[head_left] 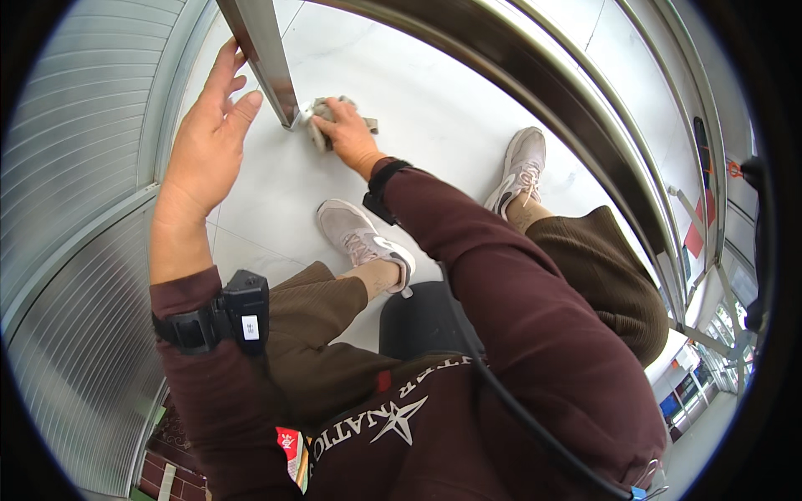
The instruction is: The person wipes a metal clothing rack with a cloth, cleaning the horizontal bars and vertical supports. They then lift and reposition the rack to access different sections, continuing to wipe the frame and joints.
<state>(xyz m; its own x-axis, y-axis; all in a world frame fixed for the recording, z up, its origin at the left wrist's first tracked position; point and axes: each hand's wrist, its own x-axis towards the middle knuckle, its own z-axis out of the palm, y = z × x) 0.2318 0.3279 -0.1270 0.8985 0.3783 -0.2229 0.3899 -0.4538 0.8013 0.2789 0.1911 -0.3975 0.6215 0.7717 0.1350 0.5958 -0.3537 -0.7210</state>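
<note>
My left hand (210, 141) is raised at the left with thumb and fingers apart. Its fingertips reach the side of an upright polished metal post (266, 62); whether they press on it is hard to tell. On the pale tiled floor (426, 87), at the foot of that post, my right hand (351, 134) grips a crumpled grey-beige cloth (322, 134). The cloth lies right beside the post's lower end, where a small white piece (306, 113) shows. My right palm and part of the cloth are hidden from above.
Ribbed metal panels (94, 94) rise along the left. Curved by the lens, metal frame bars (564, 81) run past the upper right. My shoes (357, 232) stand apart on the floor, with a dark seat (420, 319) between my legs. A black cable (520, 407) crosses my right sleeve.
</note>
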